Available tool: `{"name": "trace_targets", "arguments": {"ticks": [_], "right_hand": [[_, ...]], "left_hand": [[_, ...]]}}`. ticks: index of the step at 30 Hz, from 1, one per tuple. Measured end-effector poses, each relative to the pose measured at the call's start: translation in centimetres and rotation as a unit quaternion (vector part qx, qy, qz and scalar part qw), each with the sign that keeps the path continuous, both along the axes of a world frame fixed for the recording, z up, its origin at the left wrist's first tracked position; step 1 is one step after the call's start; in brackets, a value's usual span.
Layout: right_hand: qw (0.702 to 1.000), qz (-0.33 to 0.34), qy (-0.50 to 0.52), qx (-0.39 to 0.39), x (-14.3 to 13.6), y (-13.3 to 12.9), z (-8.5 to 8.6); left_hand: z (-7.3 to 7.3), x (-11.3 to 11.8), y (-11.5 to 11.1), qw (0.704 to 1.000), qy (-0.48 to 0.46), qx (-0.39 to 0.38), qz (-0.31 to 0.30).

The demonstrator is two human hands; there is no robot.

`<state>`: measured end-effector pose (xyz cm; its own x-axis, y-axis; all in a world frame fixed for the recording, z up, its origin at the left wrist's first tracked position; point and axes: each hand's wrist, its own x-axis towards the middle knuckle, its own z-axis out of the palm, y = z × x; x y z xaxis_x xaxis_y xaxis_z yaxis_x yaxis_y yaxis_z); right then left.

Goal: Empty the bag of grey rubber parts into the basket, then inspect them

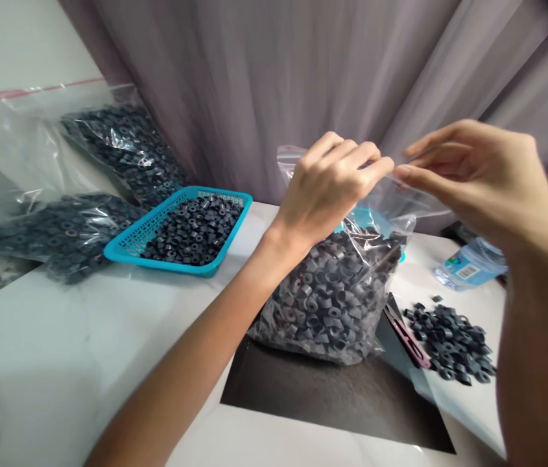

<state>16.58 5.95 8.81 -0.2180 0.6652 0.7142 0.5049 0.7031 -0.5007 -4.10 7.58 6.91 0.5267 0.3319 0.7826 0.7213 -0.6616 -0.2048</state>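
Observation:
A clear zip-top plastic bag (332, 305), filled with small dark grey ring-shaped pieces, stands upright on a black mat. My left hand (334, 172) is closed on its top edge, the forearm crossing in front of the bag's left side. At the right end of the same edge, my right hand (482, 172) has its thumb and fingers drawn together on the clear plastic. The fingertips of both hands nearly meet there. Part of the bag's mouth is hidden behind my left hand.
A blue basket (161, 264) of grey pieces sits left, beside filled bags (128, 146). Pink-handled scissors (407, 337) lie right of the bag on the black mat (336, 395), near a loose pile (451, 340) and a tipped water bottle (473, 264). A curtain (254, 84) hangs behind.

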Motion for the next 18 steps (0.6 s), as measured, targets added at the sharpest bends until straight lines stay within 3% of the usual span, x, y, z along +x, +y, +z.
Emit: {"name": "trace_targets", "arguments": {"ticks": [3, 8, 15, 18], "right_hand": [[0.997, 0.033, -0.053, -0.044, 0.6, 0.2, 1.1], [0.981, -0.063, -0.184, -0.019, 0.4, 0.6, 3.6], [0.902, -0.239, -0.360, 0.003, -2.2, 2.6, 5.1], [0.878, -0.239, -0.413, 0.040, -2.8, 3.8, 4.9]], "left_hand": [[0.1, 0.2, -0.3, 0.999, 0.028, 0.033, 0.009], [0.3, 0.4, -0.8, 0.997, 0.056, 0.057, 0.005], [-0.4, -0.4, -0.4, 0.995, 0.069, 0.065, 0.020], [-0.9, -0.8, 0.1, 0.995, 0.063, 0.077, 0.028]]}}
